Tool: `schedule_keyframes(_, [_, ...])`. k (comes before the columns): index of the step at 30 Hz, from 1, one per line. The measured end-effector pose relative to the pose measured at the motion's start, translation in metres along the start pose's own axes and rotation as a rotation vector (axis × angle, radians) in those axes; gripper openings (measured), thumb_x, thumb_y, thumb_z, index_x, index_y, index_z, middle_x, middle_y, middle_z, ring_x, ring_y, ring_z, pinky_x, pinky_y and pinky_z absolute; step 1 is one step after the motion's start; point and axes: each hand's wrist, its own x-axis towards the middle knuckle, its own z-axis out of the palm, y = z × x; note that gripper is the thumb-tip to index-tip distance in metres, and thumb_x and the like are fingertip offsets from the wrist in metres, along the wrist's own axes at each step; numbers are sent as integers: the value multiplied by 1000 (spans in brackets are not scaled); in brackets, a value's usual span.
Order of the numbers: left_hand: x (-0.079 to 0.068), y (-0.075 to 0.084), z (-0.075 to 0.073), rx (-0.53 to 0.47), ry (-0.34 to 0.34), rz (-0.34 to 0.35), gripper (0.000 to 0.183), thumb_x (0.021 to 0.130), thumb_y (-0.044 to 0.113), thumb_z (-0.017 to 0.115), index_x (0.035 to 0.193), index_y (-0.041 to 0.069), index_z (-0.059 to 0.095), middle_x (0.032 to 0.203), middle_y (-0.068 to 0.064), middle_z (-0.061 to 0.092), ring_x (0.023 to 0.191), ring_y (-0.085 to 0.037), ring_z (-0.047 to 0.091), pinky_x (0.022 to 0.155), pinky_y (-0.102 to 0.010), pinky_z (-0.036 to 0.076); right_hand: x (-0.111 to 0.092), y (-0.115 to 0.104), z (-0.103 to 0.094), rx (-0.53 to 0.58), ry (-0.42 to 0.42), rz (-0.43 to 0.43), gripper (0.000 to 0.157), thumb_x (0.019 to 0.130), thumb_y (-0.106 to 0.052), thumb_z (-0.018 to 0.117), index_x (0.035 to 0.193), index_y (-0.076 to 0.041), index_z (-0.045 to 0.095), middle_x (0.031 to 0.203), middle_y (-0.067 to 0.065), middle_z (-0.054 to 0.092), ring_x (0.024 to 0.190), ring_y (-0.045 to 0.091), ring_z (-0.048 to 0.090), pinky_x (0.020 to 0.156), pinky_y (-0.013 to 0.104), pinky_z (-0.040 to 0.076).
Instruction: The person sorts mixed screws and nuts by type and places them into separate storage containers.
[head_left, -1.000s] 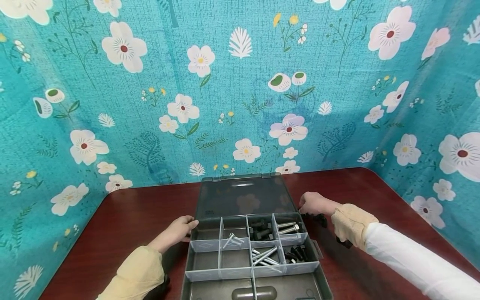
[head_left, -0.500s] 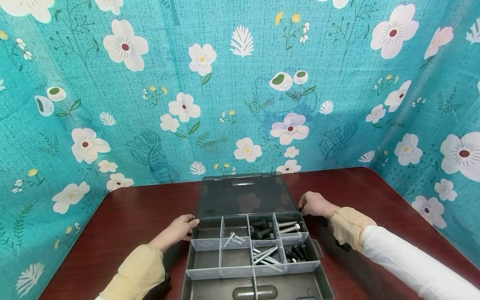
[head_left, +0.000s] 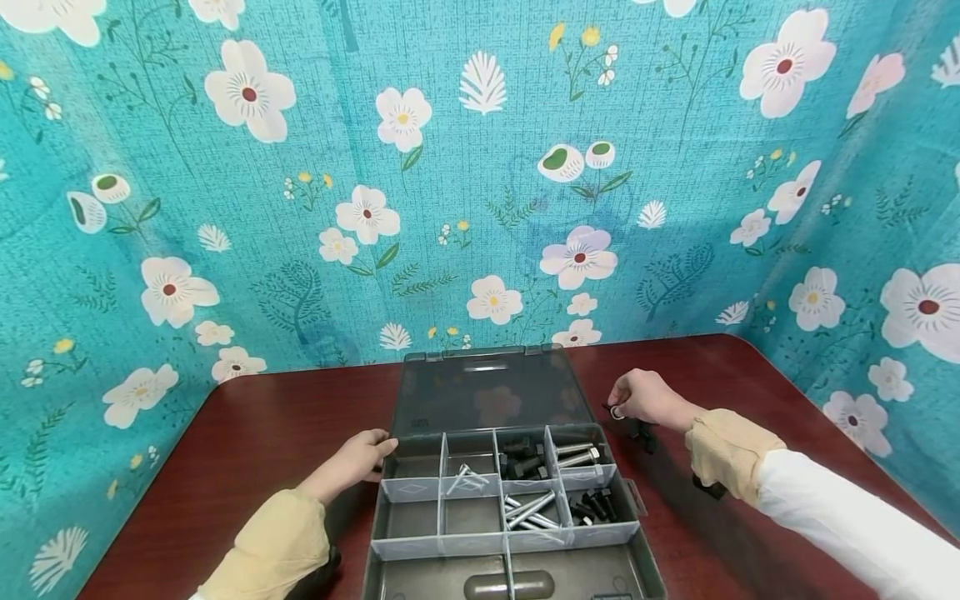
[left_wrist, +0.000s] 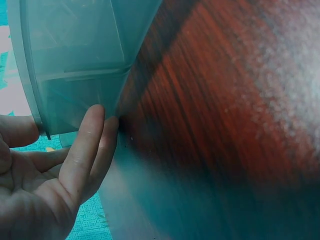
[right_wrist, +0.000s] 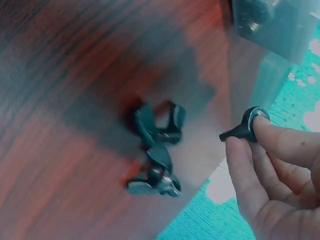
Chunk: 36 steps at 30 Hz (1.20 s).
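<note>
A dark grey compartment box (head_left: 438, 547) lies on the table with its lid (head_left: 487, 392) laid back. My left hand (head_left: 360, 458) holds the box's left side near the lid hinge; in the left wrist view, its thumb is at the rim and straight fingers (left_wrist: 82, 155) touch the outer wall. Right of the lid, my right hand (head_left: 651, 397) pinches a black wing nut (right_wrist: 246, 127) between thumb and fingers, above the table. Below it, more black wing nuts (right_wrist: 157, 177) lie close together on the wood.
Silver bolts (head_left: 531, 512) and black bolts (head_left: 596, 505) fill some compartments; a few silver screws (head_left: 467, 479) lie in another. The dark red table (head_left: 285, 425) meets a flowered teal cloth (head_left: 450, 167) behind and on both sides.
My right hand has lifted and moved right, away from the box's corner, and the wing nut in its fingers now shows. The left hand has stayed in place.
</note>
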Motion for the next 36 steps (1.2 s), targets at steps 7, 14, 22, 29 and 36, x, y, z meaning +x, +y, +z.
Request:
schedule_keyframes(7, [0, -1, 0, -3, 2, -4, 44, 97, 9, 41, 128, -21, 31, 115, -31, 49, 103, -40, 51, 74, -44, 54, -3, -6, -9, -25, 29, -105, 10, 78, 4, 66, 84, -3, 69, 80, 5, 66, 72, 17, 61, 59, 29, 52])
schedule_keyframes(14, [0, -1, 1, -10, 2, -3, 44, 96, 8, 40, 127, -22, 31, 117, -34, 47, 104, -44, 50, 74, -44, 54, -11, -16, -5, -85, 92, -265, 19, 75, 10, 65, 85, -5, 70, 82, 2, 67, 75, 16, 62, 60, 27, 53])
schedule_keyframes(22, [0, 0, 1, -5, 0, -10, 43, 97, 8, 40, 127, -21, 32, 118, -35, 46, 105, -44, 49, 74, -43, 54, -21, -30, -1, -126, 133, -375, 21, 73, 9, 68, 83, -10, 71, 81, -3, 64, 77, 15, 60, 61, 23, 52])
schedule_keyframes(29, [-1, 1, 1, 13, 2, -3, 44, 97, 9, 40, 128, -21, 32, 118, -33, 47, 105, -44, 49, 74, -43, 54, -26, -41, 2, -129, 109, -515, 23, 73, 10, 68, 83, -11, 70, 81, -5, 62, 76, 11, 60, 63, 22, 52])
schedule_keyframes(36, [-2, 2, -1, 19, -11, -4, 43, 97, 10, 41, 127, -20, 33, 116, -31, 48, 104, -42, 50, 75, -44, 54, -32, -59, 5, -179, 104, -622, 19, 72, 8, 70, 82, -9, 71, 82, -4, 62, 78, 11, 60, 65, 19, 52])
